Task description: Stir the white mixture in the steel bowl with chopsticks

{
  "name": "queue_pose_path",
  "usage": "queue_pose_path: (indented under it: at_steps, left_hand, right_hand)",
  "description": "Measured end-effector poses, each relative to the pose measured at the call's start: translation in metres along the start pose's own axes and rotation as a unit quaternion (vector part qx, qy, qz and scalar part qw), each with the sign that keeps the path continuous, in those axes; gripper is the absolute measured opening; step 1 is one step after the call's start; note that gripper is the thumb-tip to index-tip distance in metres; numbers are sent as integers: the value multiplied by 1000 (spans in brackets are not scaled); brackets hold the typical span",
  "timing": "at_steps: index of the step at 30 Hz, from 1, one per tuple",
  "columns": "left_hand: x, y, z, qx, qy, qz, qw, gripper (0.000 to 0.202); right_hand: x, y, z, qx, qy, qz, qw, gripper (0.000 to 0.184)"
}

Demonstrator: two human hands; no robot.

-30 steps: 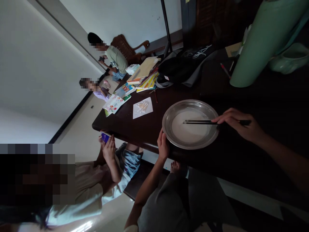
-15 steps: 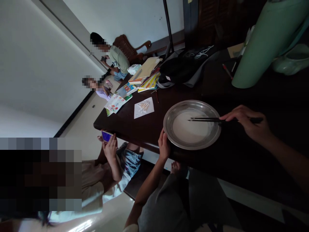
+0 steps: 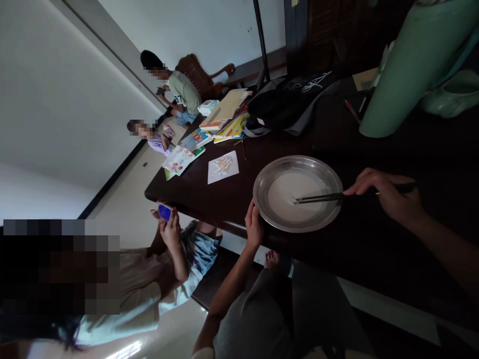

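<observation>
A wide metal basin stands on the dark table, with a whitish liquid in its bottom. My left hand grips the basin's near-left rim, fingers along its outside and the thumb side hard to make out. A pair of dark chopsticks is held in my right hand, which is closed around their upper part to the right of the basin. The chopstick tips are together and dip into the liquid near the middle.
Cotton swabs lie on a white sheet beyond the basin. Books and a black bag are farther back. At right rises a green cylinder beside a pale green cup. A seated person holds a phone at left.
The chopstick tips have moved toward me within the liquid, and the chopsticks now slant differently. My right hand has shifted slightly right and nearer. My left hand stays on the rim.
</observation>
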State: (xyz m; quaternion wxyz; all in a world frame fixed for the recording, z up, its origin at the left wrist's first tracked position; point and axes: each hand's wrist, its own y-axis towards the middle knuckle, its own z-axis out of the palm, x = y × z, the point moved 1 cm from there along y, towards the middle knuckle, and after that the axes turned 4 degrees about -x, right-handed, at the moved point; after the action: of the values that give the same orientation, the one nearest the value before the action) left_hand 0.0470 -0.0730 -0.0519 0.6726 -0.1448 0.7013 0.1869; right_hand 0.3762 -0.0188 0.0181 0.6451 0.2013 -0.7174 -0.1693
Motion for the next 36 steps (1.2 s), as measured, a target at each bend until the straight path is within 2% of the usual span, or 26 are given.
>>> queue_pose_path:
  at_steps: [3, 5, 9, 12, 15, 18, 20, 21, 26, 28, 32, 34, 36]
  left_hand:
    - [-1, 0, 0, 0, -3, 3, 1000, 65]
    - [-1, 0, 0, 5, -1, 4, 1000, 64]
    - [1, 1, -1, 2, -8, -3, 1000, 65]
    - [3, 0, -1, 2, -7, -7, 1000, 64]
    - [2, 0, 0, 1, -1, -6, 1000, 65]
    - [-1, 0, 1, 5, -4, -7, 1000, 67]
    - [-4, 0, 1, 5, -2, -4, 1000, 67]
    - [-5, -1, 1, 4, 0, -3, 1000, 68]
    - [-6, -1, 1, -3, 3, 0, 1000, 65]
    - [-3, -1, 2, -5, 0, -2, 1000, 65]
    - [1, 0, 1, -4, -6, -9, 1000, 65]
    - [0, 0, 1, -5, 0, -6, 1000, 65]
    - [-3, -1, 0, -6, 12, -4, 1000, 65]
  right_hand:
    - [0, 0, 3, 61, 1, 21, 998, 35]
    - [0, 0, 3, 47, -24, 28, 998, 34]
    - [1, 1, 0, -36, -21, 25, 999, 43]
    - [-1, 0, 3, 7, -7, 29, 1000, 42]
    - [-4, 1, 5, 62, -43, 25, 997, 35]
    - [-5, 2, -1, 0, -59, 11, 998, 38]
    - [-4, 1, -4, -48, -26, 17, 998, 43]
    - [-4, 1, -4, -50, -7, 23, 998, 44]
    - [-5, 0, 5, 64, -5, 43, 997, 36]
    - [-5, 1, 5, 57, -30, 35, 997, 34]
    - [-2, 2, -1, -34, -32, 36, 998, 43]
    - [-1, 1, 0, -31, -6, 36, 999, 46]
    - [-1, 0, 3, 13, 7, 38, 999, 43]
